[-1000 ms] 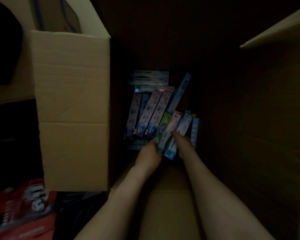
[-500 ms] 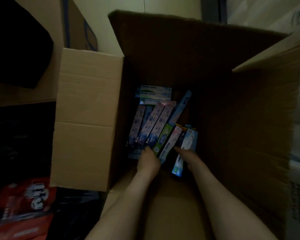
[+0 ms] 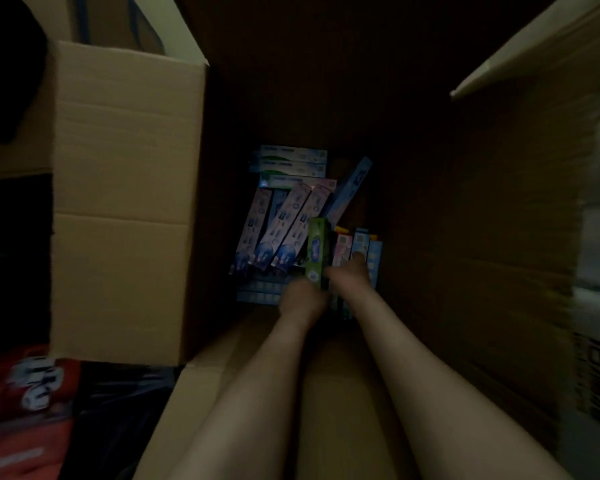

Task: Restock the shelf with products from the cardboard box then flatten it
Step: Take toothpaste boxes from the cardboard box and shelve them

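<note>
One dim cardboard box (image 3: 125,202): left grip (image 3: 302,299) round green carton (image 3: 316,247), right grip (image 3: 352,278) unclear on blue carton (image 3: 360,240)

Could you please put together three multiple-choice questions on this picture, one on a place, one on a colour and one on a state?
1. Where do the toothpaste cartons lie?
A. On a shelf
B. At the bottom of the cardboard box
C. On top of a closed lid

2. What colour is the carton right between the left hand and the right hand?
A. Green
B. Red
C. Black

3. In what state is the top of the cardboard box?
A. Taped shut
B. Open, with its flaps folded out
C. Flattened

Answers:
1 B, as the cartons are heaped deep inside on the box's floor.
2 A, as the green carton rises between the two hands.
3 B, as the flaps stand apart and both arms reach in.
</note>
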Available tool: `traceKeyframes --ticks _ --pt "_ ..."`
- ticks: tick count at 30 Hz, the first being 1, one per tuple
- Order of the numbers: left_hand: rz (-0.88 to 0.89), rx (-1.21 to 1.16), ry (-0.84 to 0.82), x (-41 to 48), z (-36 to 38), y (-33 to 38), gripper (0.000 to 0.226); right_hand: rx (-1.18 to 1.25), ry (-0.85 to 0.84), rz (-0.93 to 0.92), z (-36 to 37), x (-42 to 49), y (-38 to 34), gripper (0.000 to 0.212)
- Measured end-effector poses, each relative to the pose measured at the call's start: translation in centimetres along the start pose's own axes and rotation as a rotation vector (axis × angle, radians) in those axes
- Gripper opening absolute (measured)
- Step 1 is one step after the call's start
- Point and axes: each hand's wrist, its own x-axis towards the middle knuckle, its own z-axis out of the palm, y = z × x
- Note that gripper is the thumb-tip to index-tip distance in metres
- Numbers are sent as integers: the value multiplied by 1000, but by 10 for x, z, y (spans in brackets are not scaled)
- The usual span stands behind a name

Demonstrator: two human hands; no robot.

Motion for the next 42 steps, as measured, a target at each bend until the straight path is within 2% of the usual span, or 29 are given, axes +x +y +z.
traceKeyframes --ticks 3,9,12,14,16,18,21,24,27,33,35,38,42 --pt "41 -109 49 -68 -40 30 35 52 -69 -89 -20 -63 -24 74" --pt "252 -289 24 -269 -151 34 24 409 -193 -102 -77 -247 -110 51" --pt "309 -408 -34 -362 -203 16 34 428 -231 -190 -99 -340 -163 46" --pt "349 -472 -16 -418 -236 5 28 396 -247 -257 -104 -394 -197 48" --pt "387 -542 71 -460 -266 -8 22 335 -283 -320 -100 -437 -227 49" --pt "396 -578 192 -486 -291 -27 28 278 -317 -358 -88 -474 -248 45" --pt "361 -660 468 -522 -328 -64 28 183 -432 -419 -54 -524 -273 41" --pt "321 -786 715 -565 -356 -110 30 112 -576 -462 -4 -575 -291 50" --pt "357 -905 844 -610 -380 -172 30 71 -714 -527 59 -629 -298 61" --pt "342 -1018 1123 -704 -413 -293 33 -28 -944 -660 174 -760 -286 58" --pt "338 -1084 1247 -733 -423 -327 26 -87 -1062 -720 204 -800 -277 48" --pt "316 -1190 1433 -772 -436 -377 13 -228 -1150 -868 240 -854 -261 20" --pt "272 -1231 1588 -818 -435 -441 12 -382 -1161 -1093 285 -910 -236 11"
